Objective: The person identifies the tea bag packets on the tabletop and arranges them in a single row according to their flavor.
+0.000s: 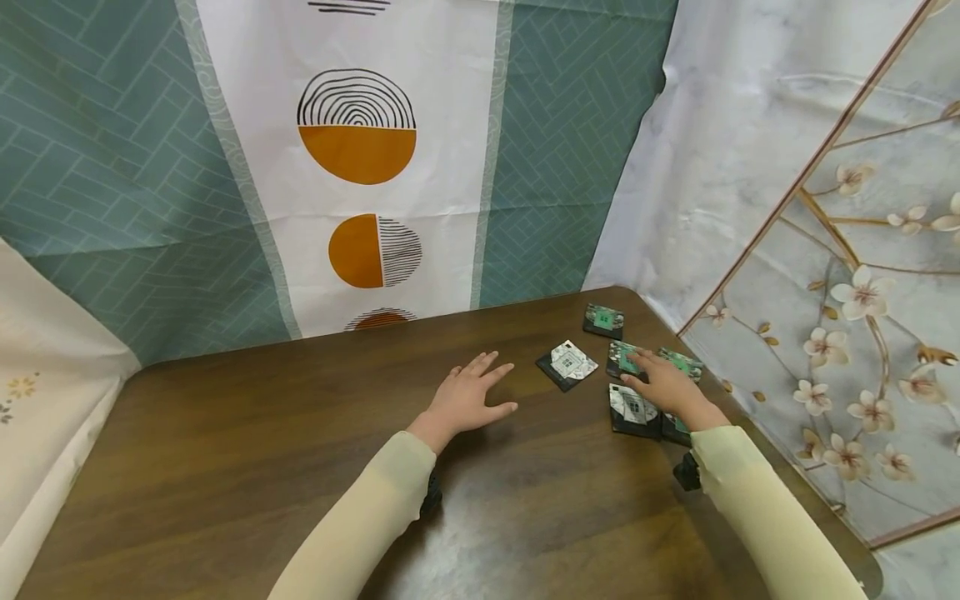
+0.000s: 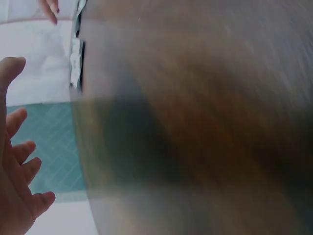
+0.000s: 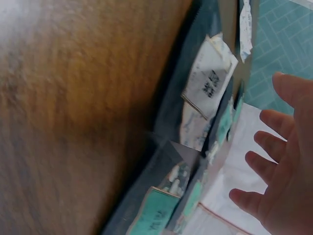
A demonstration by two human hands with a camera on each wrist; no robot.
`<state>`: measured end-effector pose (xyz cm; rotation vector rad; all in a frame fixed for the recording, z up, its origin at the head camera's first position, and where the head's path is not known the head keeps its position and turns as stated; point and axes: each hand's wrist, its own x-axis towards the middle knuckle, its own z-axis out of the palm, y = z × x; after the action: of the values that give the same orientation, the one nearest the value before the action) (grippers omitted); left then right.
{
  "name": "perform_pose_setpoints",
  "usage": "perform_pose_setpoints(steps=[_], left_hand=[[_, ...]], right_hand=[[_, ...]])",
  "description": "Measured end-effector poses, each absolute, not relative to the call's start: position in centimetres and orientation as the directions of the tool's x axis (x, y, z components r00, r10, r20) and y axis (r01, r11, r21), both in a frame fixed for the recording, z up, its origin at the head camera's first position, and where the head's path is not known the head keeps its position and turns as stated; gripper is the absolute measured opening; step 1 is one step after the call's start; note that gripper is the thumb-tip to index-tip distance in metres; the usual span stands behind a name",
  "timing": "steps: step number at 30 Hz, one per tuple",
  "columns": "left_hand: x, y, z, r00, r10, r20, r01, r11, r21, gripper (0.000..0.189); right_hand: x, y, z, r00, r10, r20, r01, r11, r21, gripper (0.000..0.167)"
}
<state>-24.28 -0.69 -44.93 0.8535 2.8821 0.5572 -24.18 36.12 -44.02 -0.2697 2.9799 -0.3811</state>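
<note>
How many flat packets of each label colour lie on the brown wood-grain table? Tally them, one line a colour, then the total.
Flat, dark-edged packets with green labels: 4
Flat, dark-edged packets with white labels: 2
Total: 6

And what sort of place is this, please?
Probably an indoor work corner screened with hung cloth, perhaps at home: a brown table, a green-and-white patterned cloth behind it, and a flower-print sheet along its right side.
</note>
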Motion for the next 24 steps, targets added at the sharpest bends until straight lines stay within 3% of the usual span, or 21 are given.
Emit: perform_pose_setpoints(steps=[14, 24], left_hand=[[-25.7, 3.1, -45.2, -0.798, 0.602, -0.032, 0.556, 0.756, 0.346, 0.071], [-26.0, 5.7, -45.6, -0.769, 0.635, -0.071, 0.598, 0.754, 0.273, 0.072]], right_hand=[[-25.1, 36.6, -46.0, -0.952, -0.176, -0.249, -0.101, 0.953, -0.287, 0.071], [-24.6, 36.6, -45.8, -0.952, -0.154, -0.263, -0.084, 0.962, -0.261, 0.067]])
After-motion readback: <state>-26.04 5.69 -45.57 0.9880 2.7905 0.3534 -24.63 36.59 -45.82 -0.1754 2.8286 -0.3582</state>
